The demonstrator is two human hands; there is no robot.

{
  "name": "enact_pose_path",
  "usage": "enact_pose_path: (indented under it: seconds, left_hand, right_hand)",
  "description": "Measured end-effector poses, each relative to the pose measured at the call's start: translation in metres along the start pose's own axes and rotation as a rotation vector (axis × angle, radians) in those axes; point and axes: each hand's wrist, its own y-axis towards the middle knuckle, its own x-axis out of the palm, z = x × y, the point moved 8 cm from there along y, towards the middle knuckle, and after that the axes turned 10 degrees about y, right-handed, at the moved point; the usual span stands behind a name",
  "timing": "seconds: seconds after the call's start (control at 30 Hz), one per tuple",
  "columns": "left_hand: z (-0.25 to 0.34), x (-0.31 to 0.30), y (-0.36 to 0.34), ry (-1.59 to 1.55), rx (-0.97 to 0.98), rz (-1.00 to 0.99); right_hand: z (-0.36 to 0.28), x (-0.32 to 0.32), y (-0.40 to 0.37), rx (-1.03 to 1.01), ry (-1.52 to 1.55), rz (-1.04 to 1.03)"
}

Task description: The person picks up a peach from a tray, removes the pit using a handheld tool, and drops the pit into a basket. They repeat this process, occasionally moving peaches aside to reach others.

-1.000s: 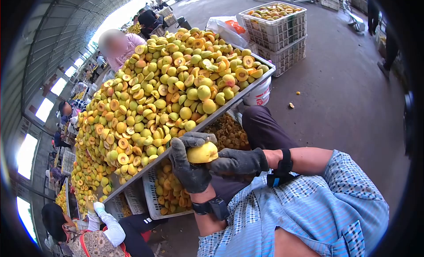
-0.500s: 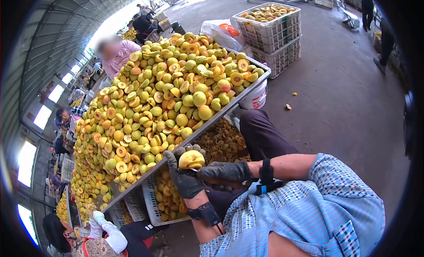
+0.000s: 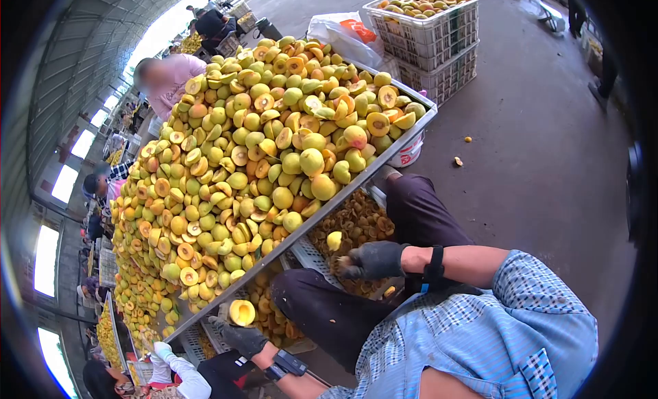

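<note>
Hands are well apart, both gloved: the left hand (image 3: 241, 337) reaches out low at the near left, closed around a peach half (image 3: 241, 311) with its hollowed face up, just below the rim of the long metal tray (image 3: 356, 178). The right hand (image 3: 375, 260) hangs curled over the crate of pits (image 3: 310, 254) between the knees; whether it grips a stone I cannot tell. Another yellow half (image 3: 334, 240) sits just beside its fingertips, over the pits. The step looks like sorting after a split – stone to the crate, flesh aside. Next would call for clearing both hands, then taking fresh fruit from the heap of peaches (image 3: 260, 152).
</note>
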Motion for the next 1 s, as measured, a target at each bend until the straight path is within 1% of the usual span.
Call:
enact_pose_path:
  seconds: [0.03,0.07,0.1,0.13,0.17,0.2,0.27,0.3,0.33,0.37,0.4,0.43,0.47,0.5,0.57,0.6,0.63,0.7,0.73,0.77,0.8,0.83,0.87,0.9,0.93,0.97,1.0]
  left_hand:
    - [0.01,-0.007,0.011,0.188,0.158,0.012]
    - [-0.015,0.004,0.024,-0.357,-0.196,0.02]
    - [-0.017,0.018,0.026,-0.897,-0.571,0.014]
    - [0.013,0.007,0.042,-0.663,-0.357,-0.119]
    - [0.04,0.011,0.054,-0.486,-0.161,-0.157]
    - [0.061,0.027,0.064,-0.623,-0.146,-0.189]
    - [0.116,0.073,0.072,-0.785,0.066,-0.26]
    - [0.166,0.08,0.086,-1.114,-0.112,-0.556]
    - [0.207,0.094,0.087,-1.247,-0.32,-0.736]
    - [0.24,0.108,0.086,-1.304,-0.31,-0.785]
    - [0.262,0.134,0.085,-1.212,-0.21,-0.842]
    - [0.292,0.133,0.092,-1.102,0.027,-0.668]
    - [0.316,0.138,0.091,-0.864,0.283,-0.548]
    - [0.325,0.148,0.083,-0.878,0.284,-0.546]
    - [0.358,0.129,0.076,-0.209,0.555,-0.331]
    - [0.35,0.137,0.075,-0.379,0.477,-0.391]
    - [0.341,0.133,0.073,-0.386,0.474,-0.385]
    - [0.313,0.125,0.08,-1.25,-0.009,-0.552]
    - [0.304,0.104,0.078,-1.294,-0.015,-0.623]
    - [0.298,0.085,0.069,-1.578,-0.21,-0.751]
    - [0.29,0.066,0.063,-1.66,-0.226,-0.749]
    - [0.284,0.051,0.055,-1.743,-0.242,-0.745]
    - [0.276,0.039,0.043,-1.752,-0.288,-0.69]
    - [0.271,0.027,0.036,-1.736,-0.299,-0.683]
    - [0.266,0.014,0.029,-1.85,-0.351,-0.662]
    - [0.261,0.003,0.023,-1.966,-0.401,-0.636]
    - [0.249,0.0,0.012,-1.955,-0.501,-0.629]
  right_hand:
    - [0.002,-0.006,-0.005,-0.007,0.016,0.013]
    - [0.012,-0.007,-0.008,0.073,-0.068,-0.021]
    - [0.025,-0.005,-0.01,0.159,-0.162,-0.071]
    - [0.028,-0.001,-0.006,0.083,-0.08,-0.015]
    - [0.021,-0.003,-0.009,0.088,-0.077,-0.03]
    - [0.005,-0.006,-0.015,0.08,-0.089,-0.05]
    - [-0.002,-0.007,-0.018,0.064,-0.099,-0.058]
    - [0.001,-0.006,-0.022,0.049,-0.118,-0.043]
    - [0.004,-0.008,-0.026,0.037,-0.141,-0.026]
    - [0.004,-0.015,-0.032,0.039,-0.143,-0.019]
    - [0.002,-0.026,-0.041,0.047,-0.123,0.027]
    - [0.0,-0.036,-0.052,0.056,-0.105,0.07]
    - [0.003,-0.046,-0.064,0.103,-0.025,0.114]
    - [0.002,-0.053,-0.074,0.111,-0.033,0.122]
    - [-0.001,-0.071,-0.093,0.093,-0.001,0.213]
    - [0.015,-0.071,-0.096,0.203,0.104,0.203]
    - [0.019,-0.071,-0.101,0.203,0.095,0.207]
    - [0.006,-0.076,-0.105,-0.075,0.216,0.328]
    - [0.007,-0.072,-0.099,-0.078,0.218,0.315]
    - [0.01,-0.068,-0.092,-0.071,0.395,0.35]
    - [0.011,-0.063,-0.085,-0.06,0.572,0.38]
    - [0.004,-0.058,-0.078,-0.061,0.581,0.357]
    - [-0.012,-0.055,-0.07,-0.102,0.512,0.3]
    - [-0.029,-0.05,-0.064,-0.145,0.442,0.247]
    - [-0.046,-0.045,-0.061,-0.193,0.503,0.239]
    - [-0.048,-0.036,-0.054,-0.194,0.507,0.226]
    - [-0.051,-0.028,-0.047,-0.234,0.42,0.229]
